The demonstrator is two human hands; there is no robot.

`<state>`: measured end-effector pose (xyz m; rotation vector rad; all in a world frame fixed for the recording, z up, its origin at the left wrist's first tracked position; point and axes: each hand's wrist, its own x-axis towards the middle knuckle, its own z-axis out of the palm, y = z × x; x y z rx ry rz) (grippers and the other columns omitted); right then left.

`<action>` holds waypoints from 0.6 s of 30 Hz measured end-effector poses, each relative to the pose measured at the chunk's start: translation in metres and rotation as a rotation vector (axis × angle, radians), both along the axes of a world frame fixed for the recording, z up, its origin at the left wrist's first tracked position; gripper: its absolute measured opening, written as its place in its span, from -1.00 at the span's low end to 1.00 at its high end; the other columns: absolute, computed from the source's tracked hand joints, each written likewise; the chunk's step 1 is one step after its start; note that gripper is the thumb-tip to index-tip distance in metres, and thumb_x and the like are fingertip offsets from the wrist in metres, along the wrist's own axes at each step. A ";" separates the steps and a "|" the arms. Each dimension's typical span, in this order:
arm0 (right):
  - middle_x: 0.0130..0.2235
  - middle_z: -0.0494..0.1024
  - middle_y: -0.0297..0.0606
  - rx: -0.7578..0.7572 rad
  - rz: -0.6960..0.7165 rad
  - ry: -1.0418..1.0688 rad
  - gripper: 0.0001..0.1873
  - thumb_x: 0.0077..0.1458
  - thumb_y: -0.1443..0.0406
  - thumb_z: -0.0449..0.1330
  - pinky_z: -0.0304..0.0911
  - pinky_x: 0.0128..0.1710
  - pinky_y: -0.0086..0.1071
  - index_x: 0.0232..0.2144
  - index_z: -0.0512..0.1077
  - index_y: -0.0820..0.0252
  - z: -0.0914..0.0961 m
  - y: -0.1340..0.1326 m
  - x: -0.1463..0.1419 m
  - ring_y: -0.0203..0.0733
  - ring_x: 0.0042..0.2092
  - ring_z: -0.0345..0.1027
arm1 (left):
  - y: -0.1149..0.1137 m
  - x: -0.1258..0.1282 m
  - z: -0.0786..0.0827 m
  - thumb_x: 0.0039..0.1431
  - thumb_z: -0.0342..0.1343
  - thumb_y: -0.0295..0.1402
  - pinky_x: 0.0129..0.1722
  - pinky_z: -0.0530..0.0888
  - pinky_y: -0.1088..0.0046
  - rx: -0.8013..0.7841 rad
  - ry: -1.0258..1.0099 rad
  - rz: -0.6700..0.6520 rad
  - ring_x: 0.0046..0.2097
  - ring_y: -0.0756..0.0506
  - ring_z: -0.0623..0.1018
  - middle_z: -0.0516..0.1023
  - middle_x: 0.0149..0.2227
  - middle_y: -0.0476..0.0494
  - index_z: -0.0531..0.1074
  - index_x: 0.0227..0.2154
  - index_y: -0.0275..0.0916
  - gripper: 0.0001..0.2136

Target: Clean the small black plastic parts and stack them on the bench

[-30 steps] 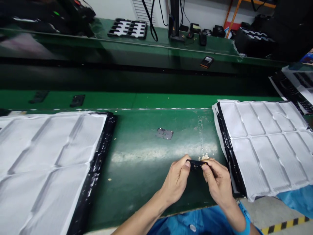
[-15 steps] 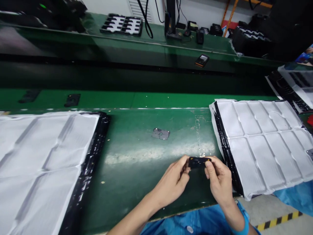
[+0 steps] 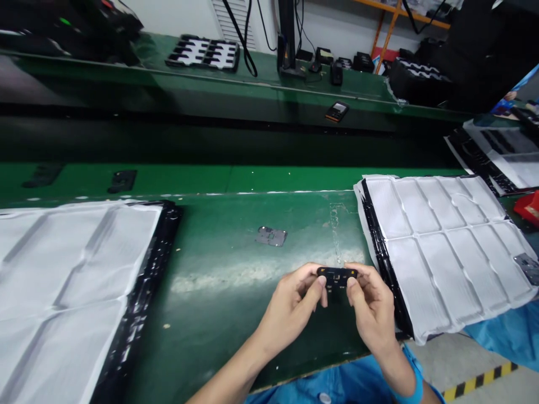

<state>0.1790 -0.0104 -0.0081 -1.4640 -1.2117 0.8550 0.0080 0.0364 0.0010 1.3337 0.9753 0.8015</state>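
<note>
A small black plate-like part (image 3: 337, 274) with little gold-coloured spots is held above the green bench between my two hands. My left hand (image 3: 292, 300) pinches its left end, thumb on the near face. At the other end, my right hand (image 3: 373, 306) grips it between thumb and curled fingers. The exact kind of part cannot be made out. Farther off on the bench lies a flat dark grey part (image 3: 272, 236) with cut-outs, touched by neither hand.
White-lined trays flank me: a left stack (image 3: 88, 247) and a right stack (image 3: 446, 241), the latter bearing a grey part (image 3: 527, 268). Dark parts (image 3: 122, 181) lie on the green strip at left. A handheld device (image 3: 337, 111) rests beyond. A red object (image 3: 528, 207) sits far right.
The black part has tilted so that more of its spotted face shows, and my left thumb has moved onto that face. The whole view has shifted slightly.
</note>
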 end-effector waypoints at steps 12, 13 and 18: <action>-0.37 0.51 -0.33 0.097 0.030 0.074 -0.82 0.43 0.25 0.17 0.21 -0.50 -0.46 -0.17 0.58 0.13 -0.012 0.000 -0.006 -0.32 -0.49 0.29 | -0.010 0.004 -0.006 0.46 0.07 -0.14 -0.51 0.43 0.55 -0.105 -0.157 0.077 -0.57 0.01 0.49 0.58 -0.56 -0.03 0.43 -0.26 -0.26 -0.72; -0.35 0.52 -0.33 0.096 0.049 0.080 -0.82 0.43 0.26 0.16 0.22 -0.49 -0.46 -0.15 0.58 0.12 -0.011 0.000 -0.006 -0.32 -0.49 0.29 | -0.010 0.005 -0.006 0.46 0.07 -0.13 -0.52 0.44 0.55 -0.116 -0.174 0.075 -0.57 0.01 0.50 0.58 -0.56 -0.03 0.44 -0.24 -0.27 -0.72; -0.29 0.55 -0.31 0.103 0.112 0.078 -0.80 0.44 0.29 0.12 0.23 -0.48 -0.46 -0.12 0.58 0.09 -0.010 -0.002 -0.003 -0.32 -0.48 0.29 | -0.014 0.008 -0.007 0.46 0.10 -0.11 -0.53 0.48 0.55 -0.141 -0.217 0.073 -0.56 -0.01 0.54 0.60 -0.55 -0.03 0.44 -0.20 -0.28 -0.71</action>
